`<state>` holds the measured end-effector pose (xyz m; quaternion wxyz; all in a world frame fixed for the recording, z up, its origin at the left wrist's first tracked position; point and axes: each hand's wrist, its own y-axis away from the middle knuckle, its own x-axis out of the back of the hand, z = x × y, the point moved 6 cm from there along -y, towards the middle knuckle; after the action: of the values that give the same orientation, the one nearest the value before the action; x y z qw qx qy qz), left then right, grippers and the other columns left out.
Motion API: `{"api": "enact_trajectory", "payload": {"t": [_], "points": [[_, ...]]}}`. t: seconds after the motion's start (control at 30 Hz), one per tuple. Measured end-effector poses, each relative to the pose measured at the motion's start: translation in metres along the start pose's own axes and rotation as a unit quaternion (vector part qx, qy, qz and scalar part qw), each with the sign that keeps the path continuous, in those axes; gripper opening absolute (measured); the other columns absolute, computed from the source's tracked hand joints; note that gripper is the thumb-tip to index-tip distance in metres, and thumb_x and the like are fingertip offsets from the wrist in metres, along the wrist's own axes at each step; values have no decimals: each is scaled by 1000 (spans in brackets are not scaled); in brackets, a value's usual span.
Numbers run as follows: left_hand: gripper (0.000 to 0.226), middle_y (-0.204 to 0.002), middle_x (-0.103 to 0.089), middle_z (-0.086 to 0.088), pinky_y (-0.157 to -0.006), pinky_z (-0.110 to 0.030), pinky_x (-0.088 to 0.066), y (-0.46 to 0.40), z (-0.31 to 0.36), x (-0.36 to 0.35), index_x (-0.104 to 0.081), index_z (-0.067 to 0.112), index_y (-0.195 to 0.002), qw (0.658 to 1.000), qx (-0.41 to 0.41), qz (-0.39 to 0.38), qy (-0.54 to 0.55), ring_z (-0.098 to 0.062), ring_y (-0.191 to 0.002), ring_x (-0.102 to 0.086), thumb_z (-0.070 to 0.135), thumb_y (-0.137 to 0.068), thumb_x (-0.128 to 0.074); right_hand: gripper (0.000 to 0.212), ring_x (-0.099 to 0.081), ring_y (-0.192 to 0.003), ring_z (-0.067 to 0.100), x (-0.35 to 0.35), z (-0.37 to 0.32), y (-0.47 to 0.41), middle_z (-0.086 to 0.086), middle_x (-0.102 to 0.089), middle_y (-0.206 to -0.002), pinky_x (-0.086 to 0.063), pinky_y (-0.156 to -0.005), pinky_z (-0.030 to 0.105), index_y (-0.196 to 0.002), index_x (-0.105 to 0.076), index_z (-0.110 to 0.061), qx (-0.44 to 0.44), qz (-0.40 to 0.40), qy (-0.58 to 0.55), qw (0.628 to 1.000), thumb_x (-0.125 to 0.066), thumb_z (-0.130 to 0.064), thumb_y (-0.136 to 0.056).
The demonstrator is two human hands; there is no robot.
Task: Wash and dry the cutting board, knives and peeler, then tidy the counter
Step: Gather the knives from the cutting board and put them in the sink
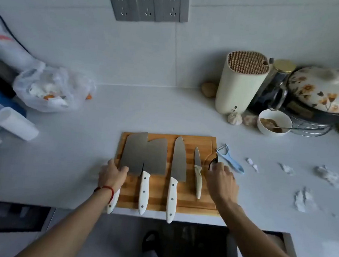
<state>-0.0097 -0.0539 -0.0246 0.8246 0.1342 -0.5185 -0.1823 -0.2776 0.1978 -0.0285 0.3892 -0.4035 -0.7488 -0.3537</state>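
A wooden cutting board (187, 202) lies at the counter's front edge with several white-handled knives side by side on it: two cleavers (134, 152) (155, 157), a chef's knife (179, 159) and a small paring knife (198, 161). My left hand (111, 174) grips the board's left edge, its thumb on the left cleaver's blade. My right hand (221, 181) grips the board's right edge beside a black loop (212, 162) on the board. A blue peeler (230, 158) lies on the counter just right of the board.
A knife block (238, 87), a jar, a floral pot (323, 89), a bowl with a spoon (274, 122) and garlic stand at the back right. Crumpled paper scraps (305, 197) dot the right counter. A plastic bag (50, 88) and a white cup (15, 123) lie left.
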Motion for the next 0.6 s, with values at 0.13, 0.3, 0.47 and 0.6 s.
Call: {"api": "enact_trajectory", "payload": {"t": [0.13, 0.3, 0.47, 0.6], "points": [[58, -131, -48, -18, -92, -46, -49, 17, -7, -7, -53, 8, -123, 991, -42, 25, -123, -36, -122, -46, 46, -83, -70, 36, -64, -101, 32, -24, -23, 22, 10, -61, -119, -47, -72, 36, -124, -52, -12, -49, -56, 67, 995, -56, -36, -98], [66, -133, -44, -17, -99, -47, -48, 22, -20, -22, -49, 5, -129, 996, -36, -9, -83, -36, -125, -43, 45, -82, -73, 18, -63, -80, 30, -25, -23, 32, 11, -68, -99, -45, -63, 35, -101, -63, -6, -114, -61, 33, 991, -61, -21, -91], [90, -127, -44, -12, -89, -39, -49, 28, -18, -23, -45, 10, -127, 992, -64, -35, -101, -31, -120, -45, 76, -70, -66, 26, -63, -61, 14, -45, -45, 71, -3, -67, -72, -52, -52, 28, -81, -64, -16, -77, -78, -94, 990, -63, -39, -93], [104, -125, -43, -8, -85, -37, -47, 42, -11, -28, -37, 13, -127, 983, -74, -14, -165, -26, -112, -47, 90, -61, -60, 22, -67, -77, 20, -63, -65, 84, 1, -69, -90, -59, -71, 37, -97, -60, -14, -70, -83, -99, 989, -59, -36, -97]]}}
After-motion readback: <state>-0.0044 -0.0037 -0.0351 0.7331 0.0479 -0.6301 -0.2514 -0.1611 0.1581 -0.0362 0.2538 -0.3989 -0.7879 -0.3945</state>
